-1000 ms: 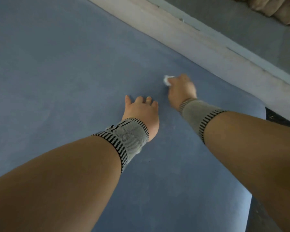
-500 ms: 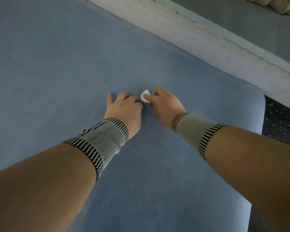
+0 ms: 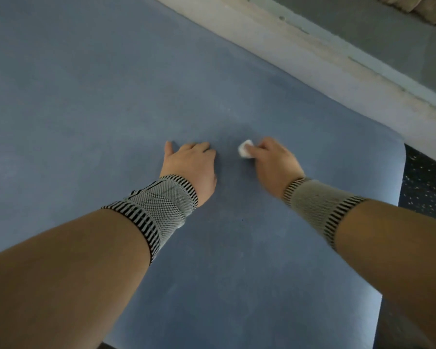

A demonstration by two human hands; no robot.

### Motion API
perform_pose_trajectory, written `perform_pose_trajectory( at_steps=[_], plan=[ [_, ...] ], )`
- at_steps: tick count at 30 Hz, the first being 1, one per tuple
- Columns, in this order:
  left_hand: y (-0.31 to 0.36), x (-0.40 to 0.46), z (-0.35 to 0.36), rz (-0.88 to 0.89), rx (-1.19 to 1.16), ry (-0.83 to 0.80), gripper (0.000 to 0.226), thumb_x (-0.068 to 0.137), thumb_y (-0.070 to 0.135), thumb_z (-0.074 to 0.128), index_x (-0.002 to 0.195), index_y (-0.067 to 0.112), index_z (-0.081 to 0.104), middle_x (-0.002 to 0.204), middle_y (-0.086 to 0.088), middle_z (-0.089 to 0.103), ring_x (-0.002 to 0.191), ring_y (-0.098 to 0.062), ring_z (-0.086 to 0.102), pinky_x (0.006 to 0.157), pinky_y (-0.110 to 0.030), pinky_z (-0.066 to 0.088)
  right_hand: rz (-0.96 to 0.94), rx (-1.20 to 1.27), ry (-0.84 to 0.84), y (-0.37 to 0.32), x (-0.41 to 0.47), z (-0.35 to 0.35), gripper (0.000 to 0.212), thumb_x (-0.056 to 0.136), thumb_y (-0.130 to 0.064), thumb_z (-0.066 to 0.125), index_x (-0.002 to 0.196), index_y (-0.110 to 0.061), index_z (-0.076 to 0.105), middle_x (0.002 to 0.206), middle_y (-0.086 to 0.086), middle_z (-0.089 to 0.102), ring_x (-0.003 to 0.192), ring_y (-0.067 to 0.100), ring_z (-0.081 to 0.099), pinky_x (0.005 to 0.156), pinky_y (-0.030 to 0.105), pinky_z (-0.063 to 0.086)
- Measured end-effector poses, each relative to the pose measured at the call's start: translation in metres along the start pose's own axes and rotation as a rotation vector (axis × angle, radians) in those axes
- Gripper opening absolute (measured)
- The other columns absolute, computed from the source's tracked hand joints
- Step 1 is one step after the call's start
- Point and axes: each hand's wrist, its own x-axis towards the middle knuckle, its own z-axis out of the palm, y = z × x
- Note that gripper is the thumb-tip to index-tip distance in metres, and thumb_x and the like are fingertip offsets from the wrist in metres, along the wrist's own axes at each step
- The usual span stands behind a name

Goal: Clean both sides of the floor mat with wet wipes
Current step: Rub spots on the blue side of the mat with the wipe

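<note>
Right hand (image 3: 275,162) grip pinches small balled wipe (image 3: 244,148) on mat (image 3: 86,96). Left hand (image 3: 190,165) presses mat at 9 o'clock of wipe, finger position unclear. Risk: wad so small, likely leaves unwiped strips; mat may slide if press weakens.

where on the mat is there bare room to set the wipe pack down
Bare floor mat lies left of and beyond the left hand, up to the pale wall base. Another bare patch lies between the forearms, nearer the person. It is crowded at the middle, where the right hand holds the wet wipe.

Head camera, looking steeply down, close over mat (image 3: 111,122).
</note>
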Motion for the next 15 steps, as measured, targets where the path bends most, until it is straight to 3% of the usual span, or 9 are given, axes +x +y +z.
perform_pose_trajectory(
  at_steps=[1, 2, 4, 6, 9, 10, 11, 13, 15],
  plan=[
    [-0.001, 0.0, 0.001, 0.006, 0.006, -0.022, 0.056, 0.094, 0.039, 0.047, 0.146, 0.022, 0.035, 0.154, 0.007, 0.03, 0.141, -0.017, 0.027, 0.114, -0.058, 0.012, 0.129, -0.002, 0.034, 0.013, -0.001, -0.003, 0.009, 0.087, -0.034, 0.056, 0.08, -0.028, 0.056, 0.079, -0.004, 0.053, 0.069, 0.015, 0.046, 0.055, 0.02, 0.037],
    [0.0, 0.0, 0.001, 0.01, 0.012, -0.048, 0.059, 0.095, 0.039, 0.046, 0.149, 0.022, 0.029, 0.157, 0.008, 0.024, 0.143, -0.016, 0.022, 0.114, -0.058, 0.012, 0.233, 0.02, 0.075, 0.021, 0.0, -0.006, 0.005, 0.089, -0.028, 0.054, 0.087, -0.028, 0.059, 0.089, 0.0, 0.056, 0.079, 0.02, 0.052, 0.061, 0.022, 0.036],
    [0.002, 0.0, 0.002, 0.008, 0.022, -0.085, 0.064, 0.096, 0.039, 0.044, 0.152, 0.021, 0.021, 0.16, 0.008, 0.015, 0.145, -0.015, 0.015, 0.115, -0.059, 0.011, 0.41, -0.012, 0.087, 0.015, 0.008, -0.002, 0.018, 0.09, -0.019, 0.051, 0.106, -0.016, 0.061, 0.111, 0.009, 0.058, 0.097, 0.028, 0.054, 0.072, 0.026, 0.036],
    [0.001, -0.001, 0.001, 0.007, 0.006, -0.085, 0.063, 0.096, 0.037, 0.045, 0.152, 0.021, 0.022, 0.161, 0.008, 0.015, 0.146, -0.015, 0.015, 0.114, -0.06, 0.011, 0.301, 0.019, 0.106, -0.021, 0.012, 0.002, 0.02, 0.092, -0.026, 0.053, 0.108, -0.015, 0.059, 0.112, 0.008, 0.059, 0.1, 0.025, 0.055, 0.074, 0.025, 0.037],
    [-0.005, -0.007, 0.0, 0.028, -0.039, -0.042, 0.053, 0.095, 0.035, 0.047, 0.145, 0.023, 0.036, 0.158, 0.006, 0.023, 0.144, -0.015, 0.02, 0.114, -0.062, 0.01, -0.158, 0.029, -0.062, -0.056, -0.003, 0.016, 0.027, 0.091, -0.018, 0.053, 0.117, -0.019, 0.058, 0.102, 0.007, 0.051, 0.09, 0.025, 0.05, 0.069, 0.025, 0.031],
    [-0.008, -0.01, 0.002, 0.037, -0.036, -0.027, 0.049, 0.095, 0.034, 0.048, 0.142, 0.023, 0.041, 0.157, 0.007, 0.026, 0.143, -0.016, 0.022, 0.113, -0.062, 0.01, -0.179, 0.017, -0.074, -0.049, -0.012, 0.014, 0.023, 0.091, -0.019, 0.053, 0.114, -0.021, 0.059, 0.098, 0.006, 0.05, 0.086, 0.024, 0.049, 0.067, 0.025, 0.03],
    [-0.011, -0.014, 0.003, 0.043, -0.022, -0.013, 0.047, 0.095, 0.033, 0.048, 0.14, 0.023, 0.044, 0.156, 0.007, 0.028, 0.142, -0.016, 0.024, 0.113, -0.062, 0.01, -0.141, -0.001, -0.04, -0.037, -0.02, 0.01, 0.012, 0.092, -0.023, 0.053, 0.101, -0.026, 0.062, 0.092, 0.004, 0.051, 0.082, 0.023, 0.048, 0.063, 0.026, 0.03],
    [-0.016, -0.02, 0.007, 0.048, 0.008, 0.003, 0.044, 0.094, 0.034, 0.049, 0.137, 0.023, 0.048, 0.153, 0.009, 0.031, 0.14, -0.018, 0.026, 0.112, -0.062, 0.011, 0.101, 0.022, 0.083, -0.012, -0.027, 0.003, 0.017, 0.094, -0.034, 0.052, 0.078, -0.03, 0.055, 0.082, -0.001, 0.052, 0.074, 0.02, 0.049, 0.055, 0.025, 0.033],
    [-0.016, -0.022, 0.009, 0.05, 0.023, 0.004, 0.044, 0.094, 0.036, 0.049, 0.136, 0.024, 0.049, 0.151, 0.009, 0.032, 0.138, -0.019, 0.028, 0.113, -0.06, 0.012, 0.425, 0.079, 0.175, -0.004, -0.024, 0.0, 0.011, 0.094, -0.031, 0.05, 0.085, -0.03, 0.057, 0.087, -0.006, 0.057, 0.084, 0.018, 0.058, 0.052, 0.011, 0.036]
  ],
)
